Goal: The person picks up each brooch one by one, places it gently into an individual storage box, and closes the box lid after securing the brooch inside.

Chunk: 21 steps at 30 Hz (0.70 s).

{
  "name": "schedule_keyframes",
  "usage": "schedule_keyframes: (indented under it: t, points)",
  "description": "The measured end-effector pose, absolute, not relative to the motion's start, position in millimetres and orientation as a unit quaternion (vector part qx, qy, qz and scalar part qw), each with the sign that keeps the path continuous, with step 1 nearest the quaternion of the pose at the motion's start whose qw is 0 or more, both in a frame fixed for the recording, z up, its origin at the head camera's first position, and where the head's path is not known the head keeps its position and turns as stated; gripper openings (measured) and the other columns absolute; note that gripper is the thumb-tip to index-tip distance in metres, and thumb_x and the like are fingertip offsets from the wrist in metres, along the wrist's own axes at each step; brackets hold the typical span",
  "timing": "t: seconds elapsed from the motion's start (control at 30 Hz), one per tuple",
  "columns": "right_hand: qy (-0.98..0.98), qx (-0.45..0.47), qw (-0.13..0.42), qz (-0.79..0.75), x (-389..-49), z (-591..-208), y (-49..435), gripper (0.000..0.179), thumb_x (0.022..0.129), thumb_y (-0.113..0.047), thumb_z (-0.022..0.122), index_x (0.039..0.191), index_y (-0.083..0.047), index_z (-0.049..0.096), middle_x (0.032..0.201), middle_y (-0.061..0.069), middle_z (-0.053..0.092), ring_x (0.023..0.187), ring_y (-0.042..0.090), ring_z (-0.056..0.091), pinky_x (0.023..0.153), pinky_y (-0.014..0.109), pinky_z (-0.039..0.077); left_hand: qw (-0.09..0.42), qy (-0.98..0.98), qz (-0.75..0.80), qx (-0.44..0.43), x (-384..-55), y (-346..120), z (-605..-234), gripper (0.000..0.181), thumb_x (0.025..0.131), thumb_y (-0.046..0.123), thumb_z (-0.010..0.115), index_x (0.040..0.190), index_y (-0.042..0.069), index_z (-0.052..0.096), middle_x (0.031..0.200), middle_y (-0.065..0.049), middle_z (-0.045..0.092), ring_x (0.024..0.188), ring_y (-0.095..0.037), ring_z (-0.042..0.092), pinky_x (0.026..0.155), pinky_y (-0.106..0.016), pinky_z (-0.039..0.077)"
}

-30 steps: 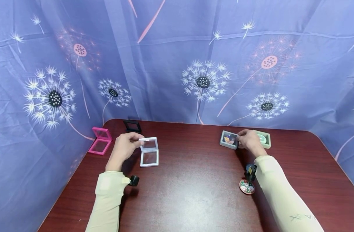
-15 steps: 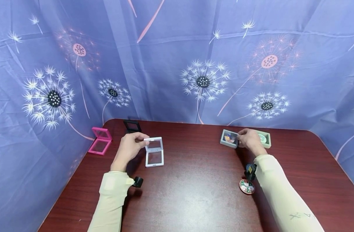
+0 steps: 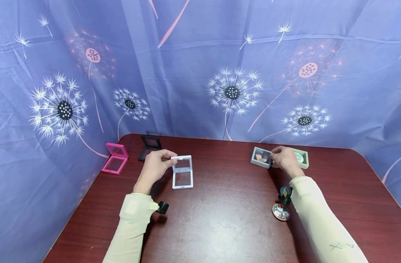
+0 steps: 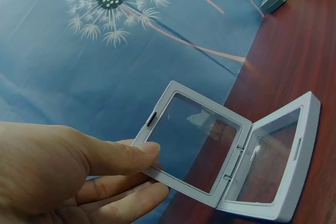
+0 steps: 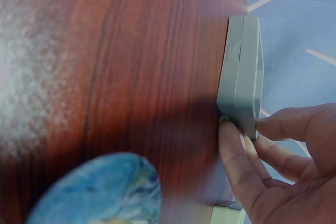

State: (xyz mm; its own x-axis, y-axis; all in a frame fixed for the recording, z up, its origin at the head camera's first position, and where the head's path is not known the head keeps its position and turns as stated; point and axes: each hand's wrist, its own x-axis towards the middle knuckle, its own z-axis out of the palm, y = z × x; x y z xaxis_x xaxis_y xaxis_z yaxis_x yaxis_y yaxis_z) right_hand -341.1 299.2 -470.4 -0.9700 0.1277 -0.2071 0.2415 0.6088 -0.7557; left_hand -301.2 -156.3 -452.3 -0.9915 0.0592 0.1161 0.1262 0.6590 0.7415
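While left hand (image 3: 155, 168) pinches white square-paned frame (image 3: 182, 170), right hand (image 3: 283, 160) grips grey rectangular box (image 3: 260, 157). Pale-green rectangular box (image 3: 306, 164) partly hidden.

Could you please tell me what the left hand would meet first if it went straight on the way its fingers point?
Beyond the white case it pinches, the left hand seems to point across the table; probably the grey case, pinched by the right hand, comes first, though height and depth are unclear.
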Motion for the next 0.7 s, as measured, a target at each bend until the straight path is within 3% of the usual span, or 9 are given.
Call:
schedule_keyframes:
  t: [0.33, 0.7]
  points:
    - [0.896, 0.103, 0.069, -0.426, -343, -472, 300, 0.032, 0.104, -0.006, 0.056, 0.127, 0.017, 0.057, 0.105, 0.027, 0.069, 0.068, 0.007, 0.068, 0.066, 0.028, 0.063, 0.049, -0.908, -0.412, -0.067, -300, -146, -455, 0.017, 0.094, 0.012, 0.083, 0.111, 0.01, 0.082, 0.094, -0.002, 0.079, 0.088, -0.021, 0.071, 0.074, -0.036, 0.056]
    - [0.893, 0.1, 0.067, -0.433, -341, -470, 299, 0.034, 0.105, -0.005, 0.056, 0.13, 0.019, 0.055, 0.113, 0.034, 0.066, 0.071, 0.01, 0.07, 0.067, 0.029, 0.064, 0.034, -0.904, -0.42, -0.078, -298, -137, -457, 0.017, 0.097, 0.015, 0.081, 0.113, 0.013, 0.081, 0.097, 0.001, 0.078, 0.088, -0.019, 0.071, 0.073, -0.038, 0.057]
